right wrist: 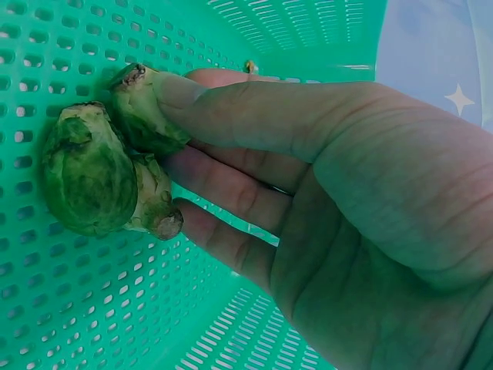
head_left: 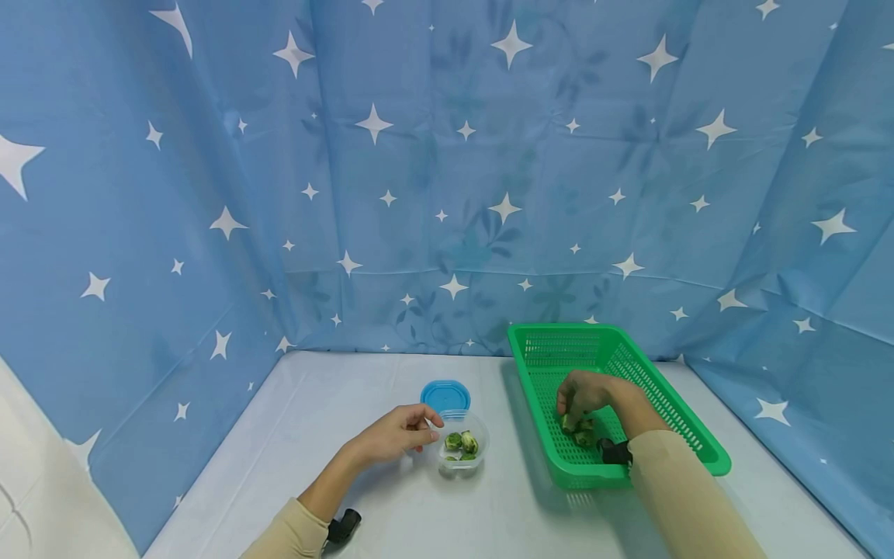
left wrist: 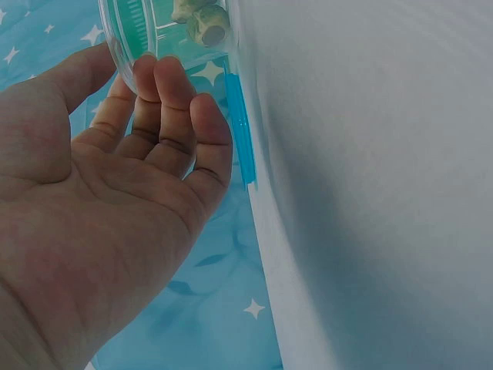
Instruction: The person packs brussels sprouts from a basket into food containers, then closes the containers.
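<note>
My right hand (head_left: 587, 393) reaches into the green basket (head_left: 712, 454). In the right wrist view its thumb and fingers pinch a Brussels sprout (right wrist: 142, 116). Two more sprouts lie against it on the basket floor, a rounder one (right wrist: 88, 173) and a partly covered one (right wrist: 154, 196). My left hand (head_left: 396, 436) is at the left side of a small clear plastic container (head_left: 482, 441), its fingers loosely bent by the rim. Whether they press on the rim, I cannot tell. Several Brussels sprouts (head_left: 469, 442) sit inside the container.
A round-cornered blue lid (head_left: 445, 396) lies flat on the white table (head_left: 335, 388), just behind the container. The basket's raised walls surround my right hand. A blue star-patterned curtain (head_left: 454, 194) closes off the back and sides.
</note>
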Tool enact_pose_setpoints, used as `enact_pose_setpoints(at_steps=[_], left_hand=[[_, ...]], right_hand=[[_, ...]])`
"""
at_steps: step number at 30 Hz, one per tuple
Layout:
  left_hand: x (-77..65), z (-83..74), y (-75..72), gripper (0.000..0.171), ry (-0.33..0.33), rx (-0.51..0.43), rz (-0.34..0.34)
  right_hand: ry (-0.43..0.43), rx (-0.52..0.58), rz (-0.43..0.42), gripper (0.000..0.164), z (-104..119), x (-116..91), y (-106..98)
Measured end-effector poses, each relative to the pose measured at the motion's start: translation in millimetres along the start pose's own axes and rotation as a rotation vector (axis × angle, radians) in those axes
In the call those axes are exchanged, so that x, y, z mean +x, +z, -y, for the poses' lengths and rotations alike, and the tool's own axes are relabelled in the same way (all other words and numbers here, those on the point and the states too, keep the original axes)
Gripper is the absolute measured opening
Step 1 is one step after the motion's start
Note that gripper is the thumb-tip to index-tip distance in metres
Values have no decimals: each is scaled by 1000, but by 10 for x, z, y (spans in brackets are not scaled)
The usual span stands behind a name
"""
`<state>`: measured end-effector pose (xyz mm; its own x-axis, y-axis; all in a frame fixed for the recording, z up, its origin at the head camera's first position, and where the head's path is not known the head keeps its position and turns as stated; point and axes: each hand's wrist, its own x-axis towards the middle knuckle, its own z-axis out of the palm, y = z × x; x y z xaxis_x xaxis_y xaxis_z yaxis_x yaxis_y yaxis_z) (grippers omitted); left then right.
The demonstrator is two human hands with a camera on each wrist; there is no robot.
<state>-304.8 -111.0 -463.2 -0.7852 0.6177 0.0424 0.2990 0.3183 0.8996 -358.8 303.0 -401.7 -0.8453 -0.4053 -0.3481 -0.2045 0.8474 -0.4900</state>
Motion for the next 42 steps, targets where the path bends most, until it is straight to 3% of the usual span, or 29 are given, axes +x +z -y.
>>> enact_pose_setpoints(at_steps=[19, 26, 35, 42], left_hand=[[5, 10, -9, 31, 7, 10, 9], [2, 13, -8, 31, 6, 0, 7], [6, 33, -4, 31, 6, -8, 6], [13, 48, -3, 31, 12, -7, 4]], right_hand=[[-27, -24, -33, 20, 0, -11, -6], [-94, -35, -74, 23, -19, -4, -34], [-148, 41, -192, 18, -31, 28, -78], [-291, 12, -290, 14, -30, 73, -107]])
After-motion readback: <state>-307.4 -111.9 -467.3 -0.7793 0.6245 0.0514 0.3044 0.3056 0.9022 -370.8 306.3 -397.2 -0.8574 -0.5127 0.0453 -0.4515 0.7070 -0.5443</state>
